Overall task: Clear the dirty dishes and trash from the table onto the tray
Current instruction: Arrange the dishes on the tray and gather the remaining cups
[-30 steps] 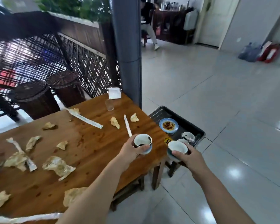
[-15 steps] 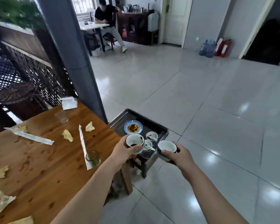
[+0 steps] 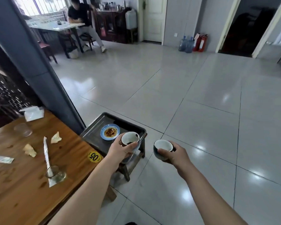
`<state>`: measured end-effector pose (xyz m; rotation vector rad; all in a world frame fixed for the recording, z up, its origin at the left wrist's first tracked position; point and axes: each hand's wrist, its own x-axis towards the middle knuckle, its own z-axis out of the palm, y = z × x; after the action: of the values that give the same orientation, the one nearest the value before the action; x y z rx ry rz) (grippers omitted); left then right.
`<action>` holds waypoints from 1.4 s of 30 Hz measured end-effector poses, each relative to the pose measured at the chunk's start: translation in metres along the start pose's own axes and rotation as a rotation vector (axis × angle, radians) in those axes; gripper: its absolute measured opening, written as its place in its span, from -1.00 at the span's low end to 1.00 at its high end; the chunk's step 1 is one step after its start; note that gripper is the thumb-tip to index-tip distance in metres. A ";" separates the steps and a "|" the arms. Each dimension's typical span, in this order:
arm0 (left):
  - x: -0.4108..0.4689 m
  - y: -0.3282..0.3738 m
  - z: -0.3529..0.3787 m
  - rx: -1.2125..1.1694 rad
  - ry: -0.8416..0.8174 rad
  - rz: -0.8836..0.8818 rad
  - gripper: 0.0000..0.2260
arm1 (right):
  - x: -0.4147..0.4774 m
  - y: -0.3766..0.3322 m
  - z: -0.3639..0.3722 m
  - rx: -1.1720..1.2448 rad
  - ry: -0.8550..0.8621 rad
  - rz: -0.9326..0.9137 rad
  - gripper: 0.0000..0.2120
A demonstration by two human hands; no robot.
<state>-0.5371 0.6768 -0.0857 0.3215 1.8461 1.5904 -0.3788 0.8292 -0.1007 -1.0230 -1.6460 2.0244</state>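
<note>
Beyond your left hand [image 3: 120, 149], grasping one dirty cup [image 3: 130, 138] over the tray [image 3: 94, 125], sits a cleared saucer [image 3: 110, 132]; your right hand [image 3: 177, 155] grasps a second cup [image 3: 162, 146], while scraps [image 3: 56, 137] and glasses [image 3: 55, 172] left of both hands await clearing.

Bright light glares off the floor [image 3: 201, 111]; wide-angle edges bend

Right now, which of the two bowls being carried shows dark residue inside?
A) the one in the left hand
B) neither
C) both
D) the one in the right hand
A: the left hand grips the bowl with dark dregs, smeared across its white inside, while the other bowl, held by the right hand, shows a plain white inside.
</note>
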 end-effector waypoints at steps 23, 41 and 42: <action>0.176 0.027 0.041 0.004 -0.090 -0.041 -0.43 | 0.172 -0.040 -0.024 0.005 0.062 0.019 -0.61; 0.288 0.025 -0.045 -0.063 0.177 -0.155 -0.47 | 0.328 -0.068 0.073 -0.118 -0.198 0.111 -0.65; 0.290 0.024 -0.046 -0.086 0.198 -0.150 -0.51 | 0.334 -0.068 0.077 -0.128 -0.219 0.119 -0.64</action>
<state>-0.7875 0.8154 -0.1555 -0.0143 1.8925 1.6403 -0.6737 1.0129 -0.1366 -0.9915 -1.8881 2.2001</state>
